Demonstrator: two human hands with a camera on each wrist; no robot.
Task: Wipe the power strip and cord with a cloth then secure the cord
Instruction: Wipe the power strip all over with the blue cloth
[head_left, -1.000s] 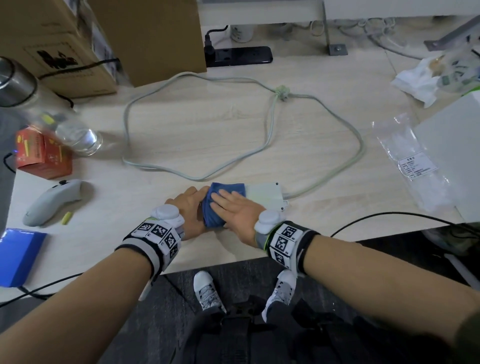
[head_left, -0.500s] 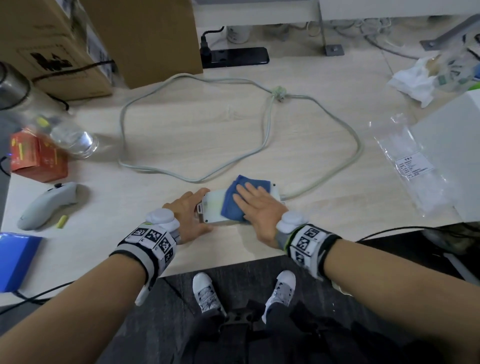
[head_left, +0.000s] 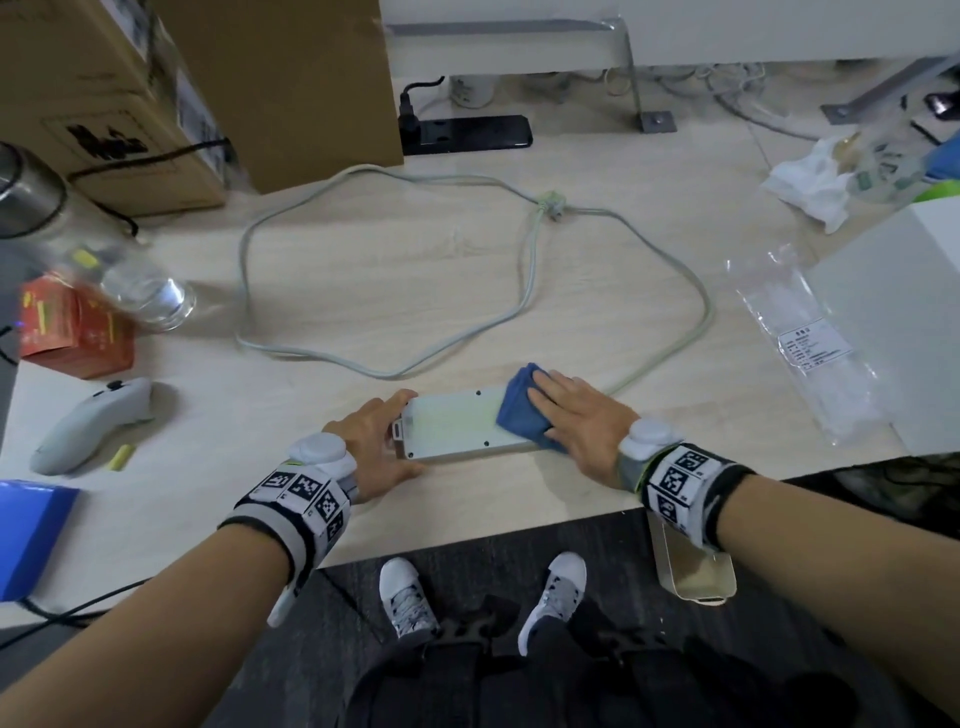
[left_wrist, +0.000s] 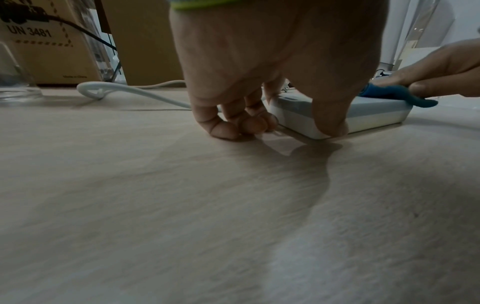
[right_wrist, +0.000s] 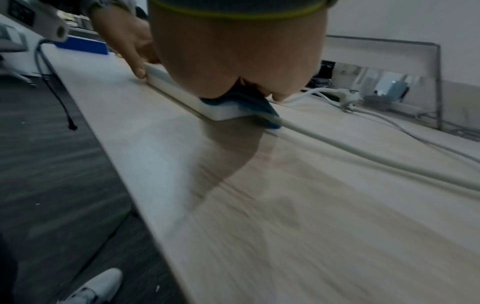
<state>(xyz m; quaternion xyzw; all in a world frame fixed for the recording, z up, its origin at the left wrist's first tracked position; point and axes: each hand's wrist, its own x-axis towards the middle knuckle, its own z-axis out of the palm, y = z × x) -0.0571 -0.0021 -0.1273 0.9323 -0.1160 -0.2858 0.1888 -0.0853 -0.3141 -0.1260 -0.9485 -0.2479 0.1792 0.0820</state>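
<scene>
A: Where's the power strip?

B: Lying at the desk's six o'clock. Left hand is gripping its nine-o'clock end; right hand, fingers flat, is pressing the cloth.

A: Keep pressure even, bracing firmly.

**Materials and finishes on the bench**

The bench looks like pale wood-grain laminate, smooth and matt. The power strip is smooth off-white plastic with a faint sheen; its cord has a pale, matt rubbery sheath. The cloth is soft blue fabric, folded and matt. At far left stand brown cardboard boxes, dull and papery, beside a clear glass. At right lies a glossy, crinkled clear plastic bag. The floor is dark and matt.
</scene>
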